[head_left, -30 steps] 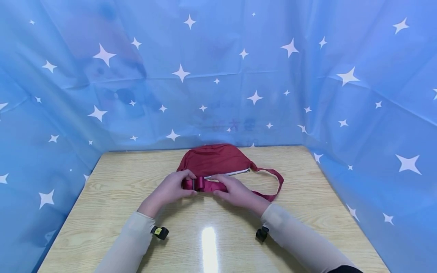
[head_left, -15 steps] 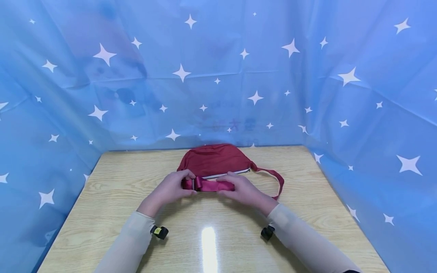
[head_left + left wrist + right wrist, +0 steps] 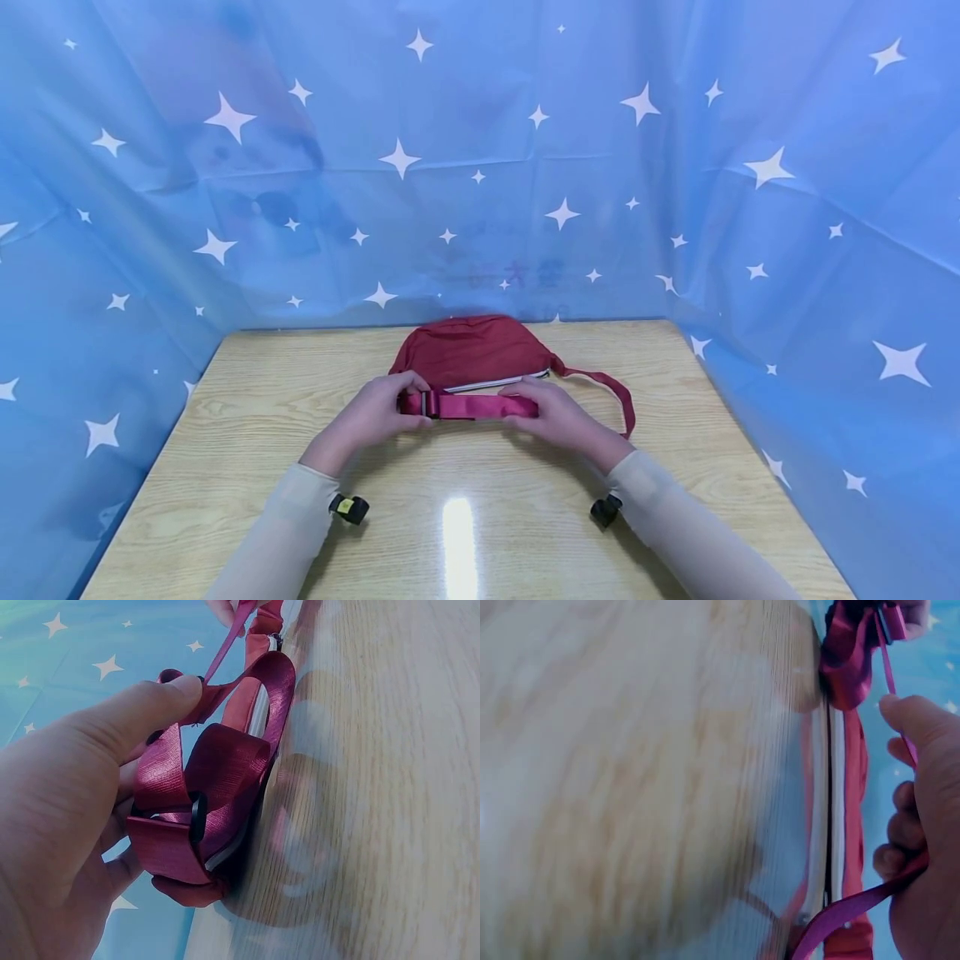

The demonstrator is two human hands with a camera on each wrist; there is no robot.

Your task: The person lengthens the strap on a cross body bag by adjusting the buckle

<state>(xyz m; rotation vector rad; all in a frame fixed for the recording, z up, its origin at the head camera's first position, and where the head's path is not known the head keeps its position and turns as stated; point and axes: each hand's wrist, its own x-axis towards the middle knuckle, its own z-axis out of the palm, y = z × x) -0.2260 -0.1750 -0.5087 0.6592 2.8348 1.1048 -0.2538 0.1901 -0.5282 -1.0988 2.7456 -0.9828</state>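
Observation:
A dark red waist bag [image 3: 472, 350] lies at the far side of the table, its silver zipper [image 3: 498, 383] facing me. In front of it my left hand [image 3: 375, 410] pinches the bag's strap beside a dark strap slider [image 3: 431, 405]. Loops of the webbing strap [image 3: 217, 769] hang below the left thumb in the left wrist view, with another black slider [image 3: 198, 816] among them. My right hand [image 3: 558, 419] grips the strap farther right, thumb against fingers. Between the hands the strap [image 3: 480, 407] runs straight and taut. More strap [image 3: 847, 915] trails from the right hand back to the bag.
The wooden table [image 3: 315, 367] carries the bag near its back edge. A blue curtain with white stars [image 3: 480, 167] hangs behind and along both sides. A bright light reflection [image 3: 460, 542] shows on the tabletop. Small black cameras [image 3: 604, 510] sit on the wrists.
My right hand has moved to the right with the strap, and the stretch between the hands has grown longer and flatter. The left hand stays in place on the strap.

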